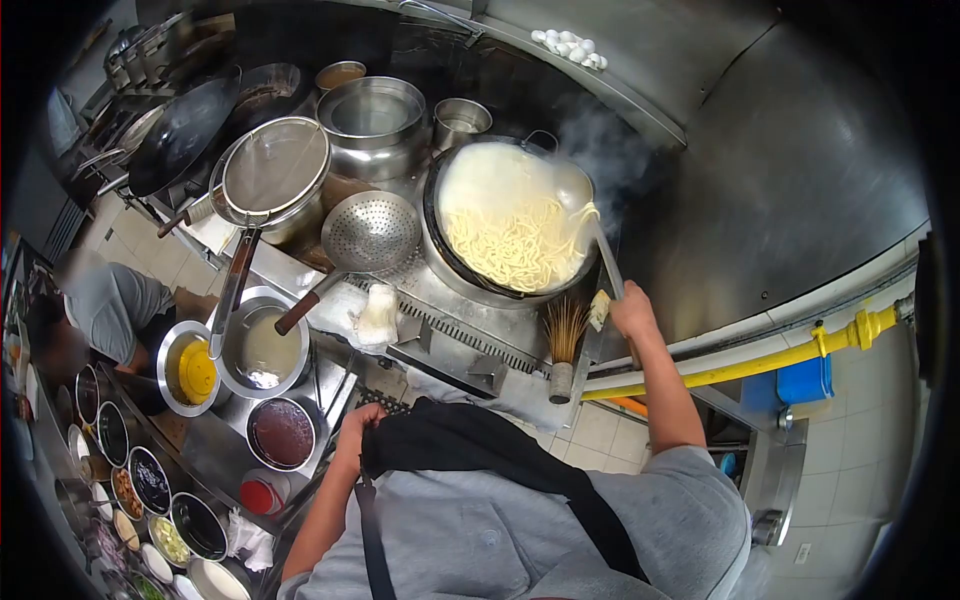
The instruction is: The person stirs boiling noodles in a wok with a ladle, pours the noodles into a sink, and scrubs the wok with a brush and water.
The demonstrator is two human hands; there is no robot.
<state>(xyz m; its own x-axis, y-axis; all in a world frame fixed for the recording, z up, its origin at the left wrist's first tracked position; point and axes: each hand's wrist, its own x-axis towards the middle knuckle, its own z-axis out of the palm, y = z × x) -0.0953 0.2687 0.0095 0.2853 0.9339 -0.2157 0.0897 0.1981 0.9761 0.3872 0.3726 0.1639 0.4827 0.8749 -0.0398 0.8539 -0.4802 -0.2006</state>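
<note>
My right hand (632,312) is closed around the long metal handle of a ladle (606,255). The round ladle head lies at the right rim of a large wok (432,225), partly veiled by steam. Thick pale noodles (515,245) float in the wok's cloudy, foaming water, and a few hang over the rim beside the ladle. My left hand (360,430) is curled at the edge of my black apron (440,435); what its fingers hold, if anything, is hidden. A bamboo wok brush (563,345) stands just below the wok.
A perforated skimmer (371,232) and a mesh strainer (276,166) lie left of the wok. Beyond are metal pots (372,115). Bowls of liquid (262,345) and several seasoning containers (150,480) fill the left side. Another person (115,310) is at far left. A yellow pipe (740,365) runs right.
</note>
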